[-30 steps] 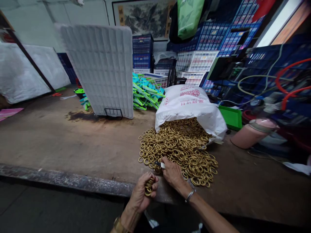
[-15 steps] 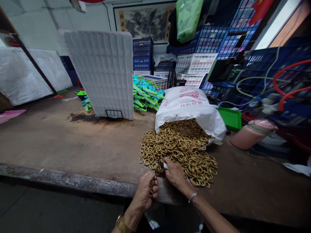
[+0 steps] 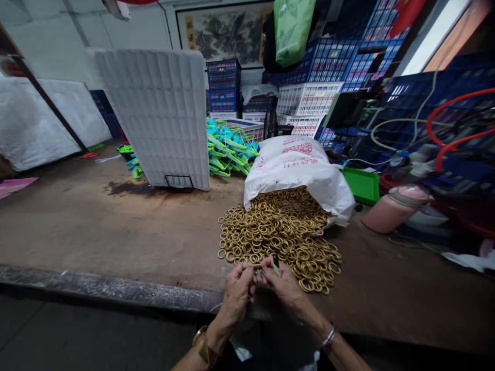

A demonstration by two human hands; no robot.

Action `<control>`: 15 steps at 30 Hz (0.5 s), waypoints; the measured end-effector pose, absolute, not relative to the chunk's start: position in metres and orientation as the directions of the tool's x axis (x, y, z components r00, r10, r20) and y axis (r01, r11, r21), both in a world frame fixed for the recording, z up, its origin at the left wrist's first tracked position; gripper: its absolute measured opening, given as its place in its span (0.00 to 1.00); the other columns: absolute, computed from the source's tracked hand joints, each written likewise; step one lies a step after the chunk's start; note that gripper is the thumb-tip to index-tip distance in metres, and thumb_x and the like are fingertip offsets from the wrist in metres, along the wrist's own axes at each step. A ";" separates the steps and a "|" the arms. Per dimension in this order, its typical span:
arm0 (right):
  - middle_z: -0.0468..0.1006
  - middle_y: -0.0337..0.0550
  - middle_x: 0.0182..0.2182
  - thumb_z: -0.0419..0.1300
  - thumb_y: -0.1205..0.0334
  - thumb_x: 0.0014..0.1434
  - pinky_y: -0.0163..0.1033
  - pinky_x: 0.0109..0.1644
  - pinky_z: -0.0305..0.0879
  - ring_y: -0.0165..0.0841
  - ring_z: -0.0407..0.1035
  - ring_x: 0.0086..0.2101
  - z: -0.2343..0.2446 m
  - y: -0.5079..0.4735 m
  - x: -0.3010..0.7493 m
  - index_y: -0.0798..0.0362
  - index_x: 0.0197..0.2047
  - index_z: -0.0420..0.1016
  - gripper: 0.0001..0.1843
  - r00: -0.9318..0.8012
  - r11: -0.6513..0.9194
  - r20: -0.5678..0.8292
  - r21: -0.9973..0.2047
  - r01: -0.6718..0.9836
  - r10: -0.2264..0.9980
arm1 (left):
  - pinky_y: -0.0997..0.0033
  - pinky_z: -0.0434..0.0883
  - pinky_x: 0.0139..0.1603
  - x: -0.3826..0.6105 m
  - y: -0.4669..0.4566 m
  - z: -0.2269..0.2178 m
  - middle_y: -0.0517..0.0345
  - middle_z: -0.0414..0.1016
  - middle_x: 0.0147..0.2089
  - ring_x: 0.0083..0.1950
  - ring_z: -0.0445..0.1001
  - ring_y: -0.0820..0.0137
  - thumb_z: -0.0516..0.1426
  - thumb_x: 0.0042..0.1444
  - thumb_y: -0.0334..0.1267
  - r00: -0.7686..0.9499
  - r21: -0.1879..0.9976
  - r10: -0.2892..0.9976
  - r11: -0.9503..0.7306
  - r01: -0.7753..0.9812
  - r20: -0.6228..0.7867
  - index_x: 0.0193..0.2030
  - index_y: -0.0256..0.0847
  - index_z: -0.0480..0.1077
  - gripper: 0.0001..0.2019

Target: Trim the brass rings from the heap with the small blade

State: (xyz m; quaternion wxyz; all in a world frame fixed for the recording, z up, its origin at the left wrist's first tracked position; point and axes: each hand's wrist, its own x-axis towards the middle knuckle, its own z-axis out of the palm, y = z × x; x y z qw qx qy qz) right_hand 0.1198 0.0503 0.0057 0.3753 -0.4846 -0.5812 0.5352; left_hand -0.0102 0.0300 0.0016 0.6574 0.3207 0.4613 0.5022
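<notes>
A heap of brass rings spills from a white sack onto the brown worktable. My left hand is closed at the near edge of the heap, fingers curled around rings that are mostly hidden. My right hand sits right beside it, pinching a small dark and white tool that points up. The two hands nearly touch just in front of the pile.
A white moulded tray stands upright behind the heap. Turquoise and green plastic parts lie beside it. Blue and white crates are stacked at the back. A green bin, a pink flask and hoses crowd the right.
My left hand rose from the table edge to meet my right hand. My right hand drew back from the pile and turned the tool upright. The view shifted slightly.
</notes>
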 end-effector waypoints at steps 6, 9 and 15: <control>0.62 0.32 0.18 0.49 0.48 0.54 0.31 0.27 0.53 0.25 0.56 0.22 0.012 0.048 0.117 0.53 0.26 0.61 0.16 -0.233 -0.019 -0.087 -0.960 0.278 0.968 | 0.79 0.61 0.22 -0.011 0.027 -0.001 0.65 0.61 0.18 0.19 0.60 0.78 0.51 0.51 0.43 -0.025 0.995 0.997 0.066 -0.078 -0.068 0.22 0.38 0.63 0.12; 0.59 0.32 0.19 0.50 0.47 0.52 0.31 0.27 0.52 0.25 0.54 0.23 0.017 0.048 0.115 0.53 0.23 0.60 0.18 -0.234 0.025 -0.062 -0.936 0.350 0.970 | 0.76 0.64 0.33 -0.011 0.025 0.002 0.62 0.67 0.24 0.28 0.65 0.75 0.50 0.50 0.39 -0.016 0.993 0.994 -0.107 0.058 0.108 0.25 0.38 0.66 0.09; 0.57 0.32 0.18 0.49 0.48 0.53 0.30 0.25 0.51 0.25 0.53 0.22 0.018 0.045 0.113 0.53 0.21 0.58 0.18 -0.217 0.029 -0.052 -0.934 0.355 0.975 | 0.79 0.59 0.20 -0.011 0.022 0.010 0.64 0.61 0.19 0.19 0.59 0.78 0.51 0.50 0.42 0.092 0.988 0.986 0.144 -0.057 -0.139 0.25 0.38 0.64 0.11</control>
